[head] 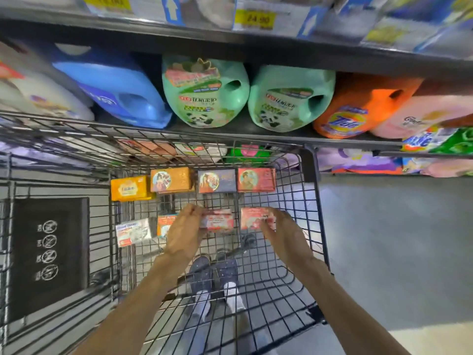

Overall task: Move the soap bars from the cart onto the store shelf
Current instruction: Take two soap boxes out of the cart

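At the left of the frame, a black sign (48,254) is hanging on the wire cart (314,213). Left of center, a white soap bar (133,231) and an orange-and-blue bar (163,224) are lying on the cart floor. My left hand (183,234) is curling its fingers around a pink soap bar (217,220) at mid-frame. Just right of it, my right hand (284,231) is pinching a second pink bar (253,217). Four more bars, yellow (129,188) to red (256,179), are lining the cart's far side. Across the upper frame, detergent jugs (204,93) are filling the store shelf (256,47).
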The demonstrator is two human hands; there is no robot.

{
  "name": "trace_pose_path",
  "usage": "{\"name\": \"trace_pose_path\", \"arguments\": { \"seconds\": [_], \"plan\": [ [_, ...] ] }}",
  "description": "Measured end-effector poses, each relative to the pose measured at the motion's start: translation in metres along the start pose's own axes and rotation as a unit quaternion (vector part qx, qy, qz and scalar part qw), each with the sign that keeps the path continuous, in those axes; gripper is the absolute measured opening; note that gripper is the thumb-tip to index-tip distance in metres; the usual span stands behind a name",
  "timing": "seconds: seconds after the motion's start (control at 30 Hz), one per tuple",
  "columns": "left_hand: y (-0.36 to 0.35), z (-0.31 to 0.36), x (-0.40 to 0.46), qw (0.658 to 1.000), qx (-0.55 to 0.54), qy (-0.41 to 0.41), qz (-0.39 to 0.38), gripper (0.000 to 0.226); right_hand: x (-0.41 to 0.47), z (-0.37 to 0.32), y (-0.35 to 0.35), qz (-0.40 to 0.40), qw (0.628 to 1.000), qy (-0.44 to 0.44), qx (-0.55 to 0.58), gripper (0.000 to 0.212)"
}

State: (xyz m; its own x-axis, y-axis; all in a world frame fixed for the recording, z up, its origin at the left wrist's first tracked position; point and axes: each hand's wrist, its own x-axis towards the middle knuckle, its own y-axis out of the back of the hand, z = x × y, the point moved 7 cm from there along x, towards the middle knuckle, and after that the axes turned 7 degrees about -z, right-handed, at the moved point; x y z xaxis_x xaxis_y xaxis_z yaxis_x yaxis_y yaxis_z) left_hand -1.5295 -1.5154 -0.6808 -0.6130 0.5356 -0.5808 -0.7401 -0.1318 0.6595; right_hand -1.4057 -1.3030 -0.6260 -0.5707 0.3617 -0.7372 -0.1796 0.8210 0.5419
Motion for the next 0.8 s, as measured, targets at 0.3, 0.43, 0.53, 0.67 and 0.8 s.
{"name": "trace_pose_path", "arguments": {
  "seconds": [0.3, 0.43, 0.53, 0.67, 0.8],
  "plan": [
    [0.014, -0.024, -0.03, 0.977, -0.209, 0.024, -0.024, 0.042, 0.039, 0.024, -0.03, -0.025, 0.99, -0.104, 0.091, 0.047],
    [0.009, -0.037, -0.041, 0.963, -0.267, 0.04, -0.017, 0.036, 0.054, 0.04, -0.043, -0.024, 0.98, -0.12, 0.155, 0.042],
    [0.005, -0.042, -0.046, 0.966, -0.248, 0.069, -0.002, 0.034, 0.057, 0.043, -0.043, 0.005, 0.982, -0.11, 0.15, 0.029],
    [-0.001, -0.045, -0.047, 0.968, -0.232, 0.1, 0.013, 0.038, 0.054, 0.044, -0.04, 0.044, 0.986, -0.112, 0.116, 0.037],
    [0.001, -0.039, -0.045, 0.959, -0.263, 0.11, 0.011, 0.036, 0.052, 0.039, -0.035, 0.042, 0.982, -0.125, 0.132, 0.022]
  ]
}}
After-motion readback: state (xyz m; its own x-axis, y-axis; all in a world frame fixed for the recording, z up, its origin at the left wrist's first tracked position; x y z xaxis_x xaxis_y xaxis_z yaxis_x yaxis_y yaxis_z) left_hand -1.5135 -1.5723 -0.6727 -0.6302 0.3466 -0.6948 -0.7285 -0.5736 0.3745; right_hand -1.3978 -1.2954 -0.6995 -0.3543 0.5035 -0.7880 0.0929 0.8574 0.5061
